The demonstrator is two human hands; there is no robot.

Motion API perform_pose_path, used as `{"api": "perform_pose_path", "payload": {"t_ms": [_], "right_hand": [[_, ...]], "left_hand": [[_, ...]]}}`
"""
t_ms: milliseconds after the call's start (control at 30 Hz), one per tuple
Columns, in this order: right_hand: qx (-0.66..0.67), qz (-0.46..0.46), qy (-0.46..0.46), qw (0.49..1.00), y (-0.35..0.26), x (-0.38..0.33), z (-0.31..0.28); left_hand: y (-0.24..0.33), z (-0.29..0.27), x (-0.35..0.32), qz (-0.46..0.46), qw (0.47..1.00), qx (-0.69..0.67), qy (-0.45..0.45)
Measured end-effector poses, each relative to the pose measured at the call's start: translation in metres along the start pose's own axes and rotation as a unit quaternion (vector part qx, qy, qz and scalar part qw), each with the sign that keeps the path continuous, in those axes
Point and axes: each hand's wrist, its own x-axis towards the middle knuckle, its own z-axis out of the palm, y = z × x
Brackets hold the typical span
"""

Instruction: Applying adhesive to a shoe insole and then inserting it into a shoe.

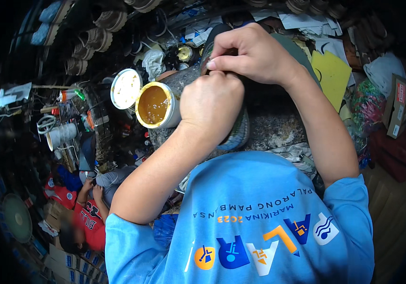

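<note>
A dark shoe [242,134] with a woven, striped sole edge lies on a mottled stone slab [279,124] in front of me. My left hand [210,108] is closed in a fist around its middle and hides most of it. Just above, my right hand [252,53] pinches the dark upper edge of the shoe between thumb and fingers. An open can of amber glue [153,105] stands at the slab's left end, touching distance from my left hand. Its white lid [125,88] lies beside it.
Shoes and soles [99,39] are stacked at the upper left. A yellow sheet [332,72] and papers lie right of the slab, with a cardboard box [397,106] farther right. Another person in a red shirt [88,220] sits low at the left. Cluttered tools fill the left side.
</note>
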Motion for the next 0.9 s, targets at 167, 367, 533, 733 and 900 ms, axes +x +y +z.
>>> {"api": "perform_pose_path", "payload": {"t_ms": [167,367,533,733,900], "right_hand": [[-0.052,-0.024,0.006,0.998,0.0,-0.001,0.001],[-0.009,-0.011,-0.007,1.0,-0.002,0.0,0.001],[-0.029,0.013,-0.037,0.999,-0.007,-0.001,-0.007],[-0.013,-0.007,-0.023,1.0,-0.003,0.001,-0.004],[-0.021,-0.017,-0.02,0.999,-0.005,0.002,-0.005]], "left_hand": [[0.001,0.002,0.002,-0.032,0.998,0.056,-0.014],[-0.011,-0.014,-0.016,0.012,0.999,-0.047,0.014],[0.008,-0.097,-0.052,0.066,0.988,-0.076,-0.118],[-0.005,-0.057,-0.022,0.095,0.991,0.002,-0.09],[0.011,-0.07,-0.039,0.084,0.99,-0.01,-0.112]]}}
